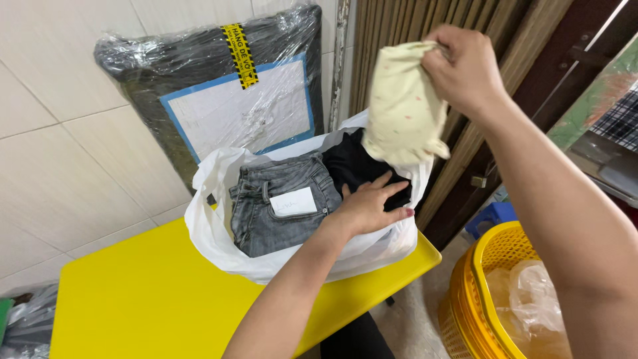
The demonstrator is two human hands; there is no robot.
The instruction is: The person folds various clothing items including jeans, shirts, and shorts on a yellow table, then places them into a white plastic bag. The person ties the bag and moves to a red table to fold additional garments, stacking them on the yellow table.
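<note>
My right hand is raised at the top right, shut on a pale cream cloth with small red specks that hangs down over a white plastic bag. The bag stands open on a yellow table. Inside it lie folded grey jeans with a white tag, and a black garment beside them. My left hand rests flat, fingers spread, on the black garment and the bag's right rim.
A large dark parcel wrapped in clear film with a white label and yellow tape leans on the tiled wall behind the bag. A yellow plastic basket holding clear plastic stands on the floor at the right. A wooden slatted door is behind.
</note>
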